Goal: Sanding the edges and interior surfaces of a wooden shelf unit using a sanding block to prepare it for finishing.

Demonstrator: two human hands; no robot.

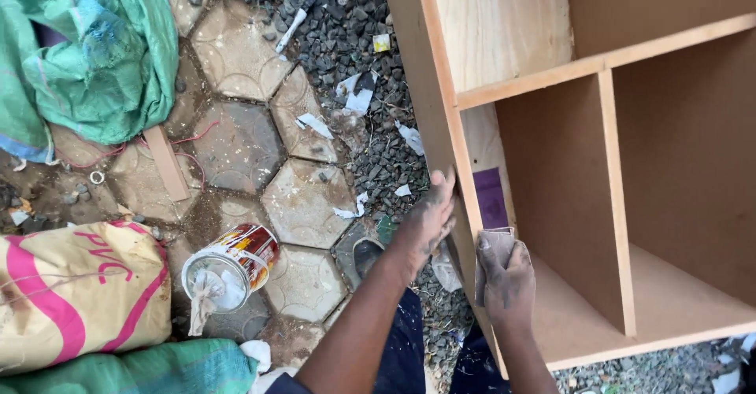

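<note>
A: Right hand (506, 277) first; what is it grasping?

B: A folded piece of sandpaper (494, 246), greyish, pinched under the fingers and pressed flat to the inner face of the cabinet's side panel (441, 87); the paper sits at the fingertips, on the far side of the hand from the wrist.

A: And the left hand (429, 219)?

B: Released, fingers spread, palm laid on the outer face of that same panel; it grips nothing; the two hands flank the panel edge, left outside, right inside, nearly level with each other.

A: Long axis of the panel?

B: Runs away from both hands, up the view, with the pale front edge between them; the wooden cabinet (630, 205) opens to the right of the right hand, its divider (618, 205) and shelf beyond.

A: Left of the left hand?

B: A paint can (231, 269) with a rag on it, well apart, on the hexagonal paving (236, 146); further off, a printed sack (75, 288) and green sheeting (94, 48); gravel (346, 40) just past the fingertips.
</note>
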